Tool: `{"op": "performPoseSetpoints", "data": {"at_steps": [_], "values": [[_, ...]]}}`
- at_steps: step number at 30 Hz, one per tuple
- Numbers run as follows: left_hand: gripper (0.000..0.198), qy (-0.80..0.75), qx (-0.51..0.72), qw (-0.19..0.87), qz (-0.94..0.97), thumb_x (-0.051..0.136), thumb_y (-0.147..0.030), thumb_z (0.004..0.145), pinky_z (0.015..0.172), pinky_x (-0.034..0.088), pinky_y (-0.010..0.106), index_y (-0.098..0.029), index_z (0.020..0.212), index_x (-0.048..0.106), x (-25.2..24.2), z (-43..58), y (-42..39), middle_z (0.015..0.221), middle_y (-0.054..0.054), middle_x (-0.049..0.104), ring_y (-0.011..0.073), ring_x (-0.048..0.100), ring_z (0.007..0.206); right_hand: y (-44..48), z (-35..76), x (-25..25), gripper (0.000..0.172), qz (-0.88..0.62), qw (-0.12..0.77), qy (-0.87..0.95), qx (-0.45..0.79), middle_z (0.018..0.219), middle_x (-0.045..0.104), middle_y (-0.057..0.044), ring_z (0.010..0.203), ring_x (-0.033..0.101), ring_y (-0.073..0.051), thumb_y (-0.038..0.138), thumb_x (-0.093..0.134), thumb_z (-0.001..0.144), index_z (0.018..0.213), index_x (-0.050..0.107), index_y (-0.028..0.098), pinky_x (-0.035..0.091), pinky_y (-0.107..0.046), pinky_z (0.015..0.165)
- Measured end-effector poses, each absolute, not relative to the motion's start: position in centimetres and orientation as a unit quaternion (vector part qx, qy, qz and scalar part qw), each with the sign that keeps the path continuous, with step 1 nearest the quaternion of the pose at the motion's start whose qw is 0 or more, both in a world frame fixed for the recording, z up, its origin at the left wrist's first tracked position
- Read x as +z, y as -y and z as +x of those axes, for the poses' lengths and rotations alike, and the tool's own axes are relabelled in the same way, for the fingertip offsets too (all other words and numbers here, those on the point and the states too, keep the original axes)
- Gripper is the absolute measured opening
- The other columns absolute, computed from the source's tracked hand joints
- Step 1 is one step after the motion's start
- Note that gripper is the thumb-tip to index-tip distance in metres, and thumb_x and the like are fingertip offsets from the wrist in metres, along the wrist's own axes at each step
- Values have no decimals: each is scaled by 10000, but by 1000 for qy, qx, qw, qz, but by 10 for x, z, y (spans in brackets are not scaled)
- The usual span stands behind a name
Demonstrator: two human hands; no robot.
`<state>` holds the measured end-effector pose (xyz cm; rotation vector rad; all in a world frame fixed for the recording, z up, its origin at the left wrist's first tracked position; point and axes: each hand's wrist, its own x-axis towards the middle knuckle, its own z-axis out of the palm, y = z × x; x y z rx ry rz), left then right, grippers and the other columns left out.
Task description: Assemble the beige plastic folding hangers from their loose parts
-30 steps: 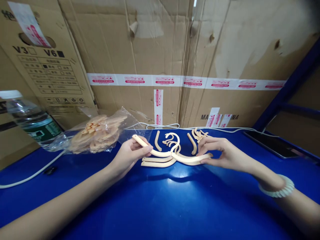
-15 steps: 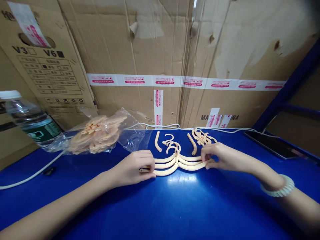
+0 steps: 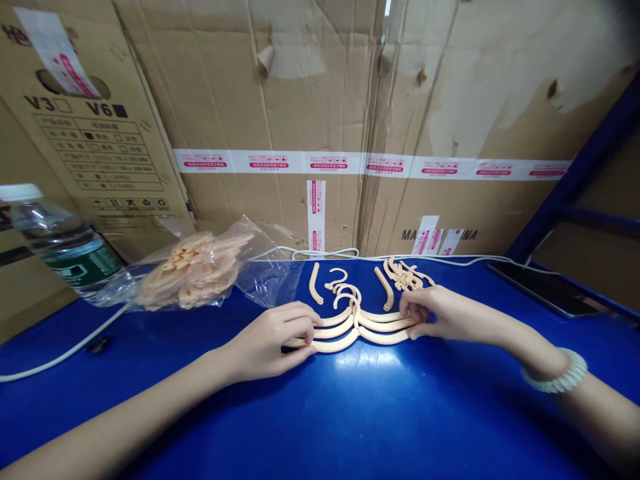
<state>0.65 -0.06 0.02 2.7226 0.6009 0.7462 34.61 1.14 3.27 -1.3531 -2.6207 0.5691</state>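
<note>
Three cream clothes hangers (image 3: 336, 345) lie one behind another on the blue table, their hooks pointing away from me. My left hand (image 3: 274, 339) is closed on the left arm of the nearest hanger, thumb at its near side and fingertips reaching over the arms behind. At the other side, my right hand (image 3: 447, 315) pinches the right ends, its thumb against the nearest arm; the fingers partly hide the tips. Loose hanger arms (image 3: 384, 288) and a loose hook (image 3: 339, 273) lie just behind the hangers.
A pile of small cream parts (image 3: 404, 273) sits behind my right hand. To the left are a clear plastic bag (image 3: 197, 270) of cream parts and a water bottle (image 3: 75, 247). A white cable (image 3: 435, 260) runs before the cardboard (image 3: 270, 207); a dark tablet-like device (image 3: 545, 290) lies right.
My left hand has shifted slightly right along the hanger arms, and its fingers extend further over them. The nearest hanger has moved a little to the right. My right hand barely moved.
</note>
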Motion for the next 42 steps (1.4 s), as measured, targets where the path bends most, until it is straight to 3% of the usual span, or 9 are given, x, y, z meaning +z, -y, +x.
{"op": "performPoseSetpoints", "data": {"at_steps": [4,9,14,26,36,42], "values": [[103,-221,248,140,933,512,-143,906,801,497,329,-177,823,563,-1,5,0,986,92,651,203,602,940,-13,347,30,308,-457,75,871,165,699,590,19,616,568,-157,224,723,771,1063,630,190,398,-250,557],[71,-230,250,153,928,514,-144,920,819,492,337,-180,883,563,-3,3,-6,994,83,643,199,594,945,-13,346,29,220,-438,79,879,168,713,601,6,618,550,-155,198,686,787,1003,655,184,390,-246,550],[85,-243,254,151,924,517,-138,918,835,493,339,-172,963,580,-3,1,-10,995,88,638,200,598,951,-11,343,28,260,-444,104,874,166,775,633,-11,657,565,-159,166,668,778,1037,652,172,412,-245,576],[82,-241,255,129,928,507,-145,917,830,497,340,-177,915,582,-3,0,-8,983,85,644,200,600,942,-12,342,26,276,-448,107,872,167,776,644,-30,658,583,-170,198,654,801,1074,645,156,426,-257,577],[121,-229,259,76,935,488,-114,907,825,509,350,-163,943,593,-3,3,-7,999,111,649,215,605,957,-11,341,26,291,-446,104,877,144,807,656,-33,685,592,-177,171,637,799,1089,636,163,437,-264,608],[195,-196,252,-51,946,479,-114,889,865,516,398,-170,985,640,16,5,1,1031,120,687,240,628,977,-6,336,32,288,-450,98,879,125,897,692,-58,782,633,-210,238,663,822,1102,640,174,459,-299,693]]}}
